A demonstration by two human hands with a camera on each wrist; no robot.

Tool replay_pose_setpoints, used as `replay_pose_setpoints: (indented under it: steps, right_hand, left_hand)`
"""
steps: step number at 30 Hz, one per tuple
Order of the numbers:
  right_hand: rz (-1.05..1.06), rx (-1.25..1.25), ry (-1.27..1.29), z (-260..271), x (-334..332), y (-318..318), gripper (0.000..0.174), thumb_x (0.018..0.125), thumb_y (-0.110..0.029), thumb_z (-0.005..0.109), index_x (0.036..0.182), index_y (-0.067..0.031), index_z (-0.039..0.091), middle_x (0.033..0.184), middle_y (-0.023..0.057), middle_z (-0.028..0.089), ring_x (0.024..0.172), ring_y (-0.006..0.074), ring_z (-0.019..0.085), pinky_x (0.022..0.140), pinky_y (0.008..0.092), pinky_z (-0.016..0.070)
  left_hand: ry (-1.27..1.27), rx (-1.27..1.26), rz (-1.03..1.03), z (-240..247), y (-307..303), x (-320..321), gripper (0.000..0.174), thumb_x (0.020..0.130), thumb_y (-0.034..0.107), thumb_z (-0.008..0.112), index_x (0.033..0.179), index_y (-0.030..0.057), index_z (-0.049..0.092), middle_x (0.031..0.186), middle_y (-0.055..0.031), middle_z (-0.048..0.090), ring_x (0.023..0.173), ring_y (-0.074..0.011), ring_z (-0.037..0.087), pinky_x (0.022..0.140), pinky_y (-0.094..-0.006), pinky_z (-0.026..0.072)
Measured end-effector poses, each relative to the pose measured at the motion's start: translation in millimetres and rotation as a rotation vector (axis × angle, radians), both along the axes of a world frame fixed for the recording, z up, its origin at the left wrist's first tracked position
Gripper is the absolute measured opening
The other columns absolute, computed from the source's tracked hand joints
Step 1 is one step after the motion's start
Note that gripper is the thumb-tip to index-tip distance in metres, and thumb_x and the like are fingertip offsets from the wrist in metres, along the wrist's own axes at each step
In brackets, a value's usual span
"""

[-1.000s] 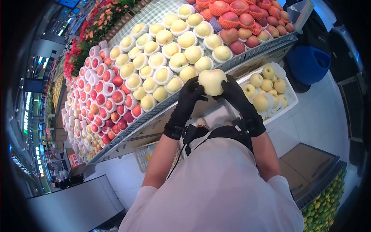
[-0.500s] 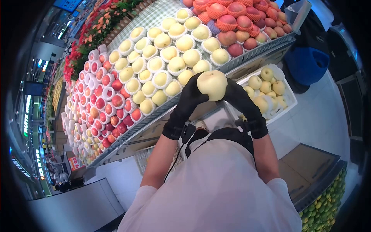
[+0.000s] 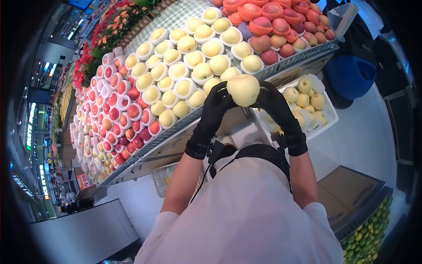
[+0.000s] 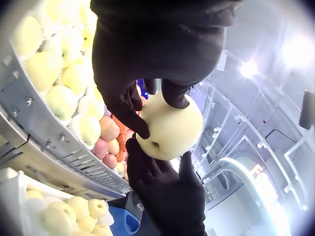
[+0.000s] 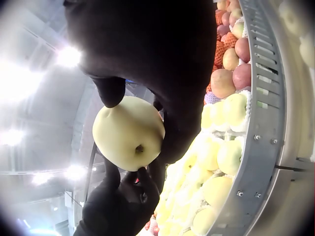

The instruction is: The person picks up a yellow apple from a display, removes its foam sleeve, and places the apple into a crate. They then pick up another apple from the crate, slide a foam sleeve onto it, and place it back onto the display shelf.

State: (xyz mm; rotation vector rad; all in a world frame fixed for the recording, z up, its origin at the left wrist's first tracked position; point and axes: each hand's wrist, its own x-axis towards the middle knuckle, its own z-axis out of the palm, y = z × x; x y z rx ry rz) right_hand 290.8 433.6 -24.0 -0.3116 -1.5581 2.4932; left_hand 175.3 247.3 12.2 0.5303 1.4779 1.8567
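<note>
A large pale yellow fruit is held up between two black-gloved hands. The left hand grips its left side, the right hand its right side. In the left wrist view, the left hand curls thumb and fingers round the fruit from above, and the right hand holds it from below. The right wrist view shows the right hand with its thumb on the fruit, whose dark hollow faces that camera. Parts of both hands' fingers are hidden behind the fruit.
A sloping display holds yellow fruits in white foam nets, red apples at left and red fruits in orange nets at right. A white box of yellow fruits stands right of the hands. A blue bin is behind it.
The fruit has tilted and turned in the hands, and sits slightly higher in the head view. The fingers of both hands have shifted on it.
</note>
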Motion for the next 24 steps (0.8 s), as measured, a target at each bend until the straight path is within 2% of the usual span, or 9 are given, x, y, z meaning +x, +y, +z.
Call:
replay_pose_setpoints:
  steps: [3,6,10,12,13,16,19,22,24]
  right_hand:
    - [-0.012,0.104,0.0,-4.2,-4.9,-0.9,0.053,0.09,-0.009,0.066,0.138,-0.0005,0.044,0.126,0.0104,0.056,0.109,0.0171,0.058,0.09,0.0323,0.0521]
    - [0.013,0.079,0.046,-15.1,-11.0,-7.3,0.058,0.086,-0.013,0.072,0.137,-0.0007,0.046,0.127,0.0114,0.056,0.104,0.0182,0.06,0.083,0.0309,0.0548]
    - [0.042,-0.014,0.075,-11.6,-8.5,-11.7,0.063,0.087,-0.017,0.072,0.141,-0.0013,0.042,0.127,0.0124,0.056,0.105,0.018,0.06,0.084,0.0314,0.0547]
    - [0.055,-0.117,0.096,-9.3,-9.3,-8.0,0.065,0.087,-0.019,0.073,0.141,-0.0016,0.041,0.128,0.0134,0.055,0.105,0.0179,0.06,0.084,0.0317,0.0546]
    - [0.035,-0.09,0.104,-9.6,-9.5,-7.7,0.064,0.087,-0.019,0.073,0.14,-0.0018,0.041,0.127,0.0137,0.056,0.105,0.0182,0.059,0.085,0.032,0.0544]
    - [-0.043,0.054,0.089,-6.5,-10.8,-2.5,0.063,0.085,-0.018,0.074,0.137,-0.0021,0.042,0.124,0.0142,0.057,0.105,0.0192,0.06,0.084,0.0328,0.0539]
    - [-0.135,0.227,0.018,-8.2,-10.8,-5.0,0.063,0.082,-0.017,0.078,0.133,-0.0025,0.044,0.12,0.0134,0.058,0.102,0.0197,0.061,0.083,0.0327,0.0535]
    - [-0.184,0.265,0.019,-13.0,-18.4,-9.8,0.067,0.077,-0.015,0.081,0.132,-0.0033,0.045,0.117,0.0124,0.058,0.097,0.019,0.063,0.081,0.0318,0.0535]
    - [-0.206,0.304,0.036,-17.4,-19.7,-15.6,0.07,0.075,-0.015,0.083,0.132,-0.0038,0.044,0.116,0.0122,0.059,0.095,0.0185,0.064,0.08,0.0314,0.0536]
  left_hand:
    - [0.016,-0.015,-0.019,-3.9,-3.6,0.5,0.049,0.094,0.013,0.061,0.138,-0.0009,0.042,0.127,-0.0158,0.056,0.112,-0.0227,0.059,0.094,-0.036,0.0521]
    - [0.094,-0.049,-0.042,-6.1,-5.1,0.2,0.047,0.096,0.015,0.057,0.137,-0.0018,0.041,0.127,-0.0145,0.056,0.111,-0.0214,0.06,0.094,-0.0339,0.0517]
    - [0.069,-0.055,-0.069,-2.9,-7.9,3.2,0.044,0.098,0.015,0.052,0.137,-0.0023,0.042,0.123,-0.0121,0.057,0.109,-0.0191,0.06,0.092,-0.0306,0.0513]
    - [-0.045,-0.011,-0.061,-1.7,-8.4,3.8,0.049,0.095,0.018,0.059,0.136,-0.0042,0.042,0.125,-0.0145,0.057,0.11,-0.0207,0.06,0.093,-0.0341,0.0522]
    - [-0.1,0.012,-0.061,-0.4,-7.4,3.0,0.052,0.094,0.019,0.063,0.135,-0.0051,0.043,0.126,-0.0157,0.057,0.111,-0.0215,0.06,0.093,-0.0359,0.0526]
    - [-0.007,-0.107,0.0,1.6,-1.6,-0.1,0.044,0.097,0.013,0.053,0.136,-0.0032,0.041,0.12,-0.0144,0.059,0.101,-0.0213,0.064,0.089,-0.0326,0.0533]
    - [0.013,-0.097,0.03,-0.5,-1.0,-0.4,0.047,0.096,0.012,0.055,0.138,-0.0031,0.04,0.12,-0.0167,0.058,0.098,-0.0228,0.065,0.088,-0.0336,0.0536]
    - [-0.03,-0.079,0.03,-5.8,1.8,4.5,0.05,0.095,0.01,0.057,0.139,-0.0022,0.039,0.121,-0.0168,0.058,0.102,-0.0221,0.063,0.089,-0.0333,0.0532]
    - [0.074,-0.134,0.013,-10.4,3.8,4.6,0.054,0.093,0.012,0.061,0.14,-0.0018,0.038,0.123,-0.0158,0.057,0.106,-0.0214,0.061,0.09,-0.0332,0.0526]
